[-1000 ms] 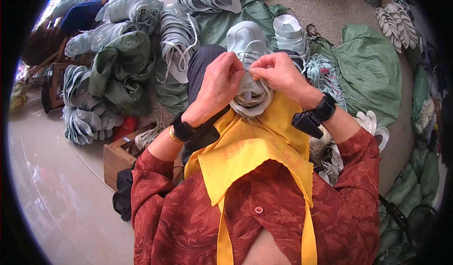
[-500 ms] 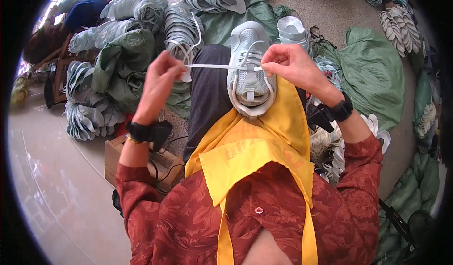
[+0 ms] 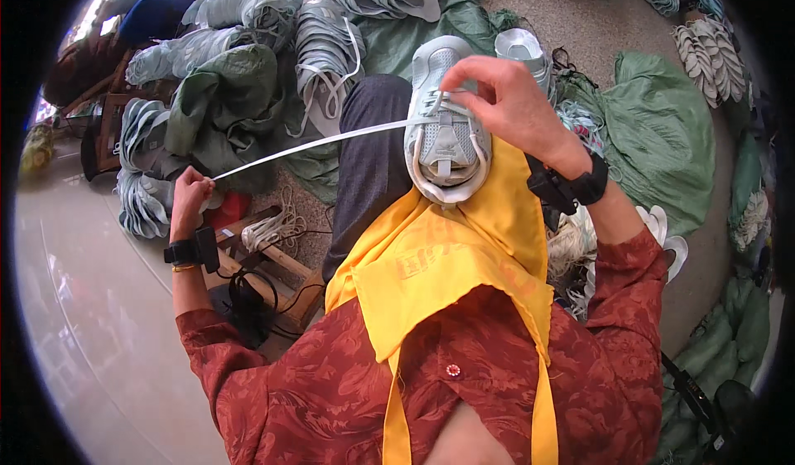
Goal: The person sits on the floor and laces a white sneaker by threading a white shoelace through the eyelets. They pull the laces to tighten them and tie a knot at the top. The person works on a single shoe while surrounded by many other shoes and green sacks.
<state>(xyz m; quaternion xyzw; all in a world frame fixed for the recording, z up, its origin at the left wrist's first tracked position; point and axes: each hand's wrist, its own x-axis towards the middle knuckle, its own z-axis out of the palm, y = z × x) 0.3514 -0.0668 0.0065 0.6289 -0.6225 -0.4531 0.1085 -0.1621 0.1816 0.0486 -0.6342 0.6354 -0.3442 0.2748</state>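
Note:
A pale grey-green sneaker upper [image 3: 445, 146] rests on my lap over the yellow apron [image 3: 451, 254], its heel opening toward me. Far out to the left, my left hand [image 3: 190, 202] is closed on the end of a white shoelace [image 3: 319, 144], which stretches from the eyelets across my dark trouser leg. Over the upper's lacing, my right hand [image 3: 517, 109] pinches at the lace with thumb and forefinger; the fingers partly hide what they grip.
Stacked shoe uppers [image 3: 327, 43] stand ahead and to the left. Green cloth sacks [image 3: 658, 138] lie at the right. A small wooden stool [image 3: 277, 279] and a black cable are below my left arm, with a bundle of white laces [image 3: 277, 225] beside them.
My left hand has moved down and far to the left, drawing the shoelace out long. My right hand has shifted from the lace's short end up to the lacing on the upper.

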